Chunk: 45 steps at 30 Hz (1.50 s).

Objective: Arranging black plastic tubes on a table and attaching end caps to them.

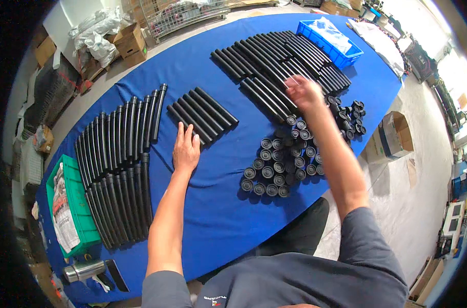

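My left hand (186, 149) lies with its fingers stretched out at the near left end of a small row of black tubes (205, 114), fingertips at the nearest tube. My right hand (304, 93), smeared by motion, reaches over the near edge of a large bank of black tubes (267, 54). Whether it holds anything cannot be made out. Below my right forearm stand many round black caps (267, 172) with ringed ends, bunched together. To the left, black tubes with a thicker collar at one end (123, 131) lie side by side in two rows.
A blue cloth (218, 190) covers the table. At its left edge sits a green crate (79, 205) near a metal cup (84, 270) and a phone (116, 275). A blue crate (341, 57) with plastic bags stands at the far right. An open carton (395, 136) is beside the table.
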Tool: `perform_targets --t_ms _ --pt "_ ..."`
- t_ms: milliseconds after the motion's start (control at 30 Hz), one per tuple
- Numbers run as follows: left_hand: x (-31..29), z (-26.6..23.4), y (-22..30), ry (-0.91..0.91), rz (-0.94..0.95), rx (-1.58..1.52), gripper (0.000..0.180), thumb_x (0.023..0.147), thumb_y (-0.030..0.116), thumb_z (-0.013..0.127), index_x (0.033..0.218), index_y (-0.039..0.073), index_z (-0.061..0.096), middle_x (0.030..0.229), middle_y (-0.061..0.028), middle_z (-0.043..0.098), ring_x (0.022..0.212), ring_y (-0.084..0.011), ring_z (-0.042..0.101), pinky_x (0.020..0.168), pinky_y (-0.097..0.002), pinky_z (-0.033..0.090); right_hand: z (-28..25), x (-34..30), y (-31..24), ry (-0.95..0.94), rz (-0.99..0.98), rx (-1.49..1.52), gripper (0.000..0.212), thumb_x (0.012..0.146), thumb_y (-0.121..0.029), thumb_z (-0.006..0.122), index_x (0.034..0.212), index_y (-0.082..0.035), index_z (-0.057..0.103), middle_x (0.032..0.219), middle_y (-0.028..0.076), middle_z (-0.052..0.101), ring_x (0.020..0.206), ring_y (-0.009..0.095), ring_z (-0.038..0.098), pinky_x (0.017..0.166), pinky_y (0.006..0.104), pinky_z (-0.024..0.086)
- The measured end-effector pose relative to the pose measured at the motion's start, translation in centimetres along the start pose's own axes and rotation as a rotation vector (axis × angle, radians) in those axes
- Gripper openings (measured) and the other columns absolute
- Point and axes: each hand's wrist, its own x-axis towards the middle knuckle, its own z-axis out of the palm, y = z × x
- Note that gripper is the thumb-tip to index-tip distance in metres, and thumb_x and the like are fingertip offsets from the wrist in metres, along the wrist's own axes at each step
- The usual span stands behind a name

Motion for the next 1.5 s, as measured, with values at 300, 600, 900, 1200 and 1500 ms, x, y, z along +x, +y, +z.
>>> perform_targets --t_ms 300,600,900,1200,1500 --pt "0.1 -0.3 0.4 0.020 0.051 0.024 0.045 0.097 0.029 0.051 0.136 0.006 0.053 0.151 -0.0246 0.038 0.130 -0.0413 0.048 0.106 -0.0452 0.042 -11.8 14.5 -7.8 0.272 0.148 -0.065 0.042 0.102 -0.015 0.042 0.139 -0.003 0.027 0.120 0.036 0.054 0.083 0.034 0.065 0.058 0.0328 0.059" --pt "0.1 -0.4 0.6 0.016 0.054 0.001 0.044 0.098 0.027 0.051 0.136 0.005 0.053 0.151 -0.0250 0.038 0.130 -0.0418 0.048 0.105 -0.0449 0.042 -13.1 18.0 -6.6 0.183 0.136 -0.019 0.038 0.102 -0.012 0.038 0.133 0.009 0.027 0.121 0.034 0.054 0.092 0.036 0.065 0.062 0.0336 0.060" --pt "-0.1 -0.3 1.0 0.007 0.041 0.032 0.043 0.098 0.026 0.052 0.136 0.006 0.054 0.150 -0.0244 0.039 0.130 -0.0411 0.048 0.105 -0.0445 0.043 -12.7 20.9 -6.1 0.154 0.088 0.449 0.048 0.103 -0.007 0.036 0.144 0.008 0.016 0.140 0.032 0.031 0.105 0.050 0.059 0.084 0.0535 0.061" --pt "0.2 0.3 1.3 0.000 0.047 0.003 0.044 0.099 0.028 0.050 0.137 0.006 0.054 0.152 -0.0231 0.038 0.133 -0.0403 0.046 0.106 -0.0432 0.042 -16.8 25.8 -6.6 0.022 0.137 0.646 0.058 0.102 -0.006 0.040 0.145 0.013 0.006 0.142 0.033 0.030 0.104 0.050 0.062 0.086 0.0501 0.062" --pt "-0.3 -0.5 1.0 0.023 0.023 0.032 0.043 0.096 0.025 0.054 0.134 0.005 0.055 0.149 -0.0256 0.040 0.129 -0.0411 0.050 0.105 -0.0444 0.043 -11.5 24.7 -4.2 0.226 0.102 0.649 0.037 0.101 -0.007 0.048 0.129 0.014 0.035 0.122 0.029 0.055 0.096 0.041 0.067 0.080 0.0453 0.064"
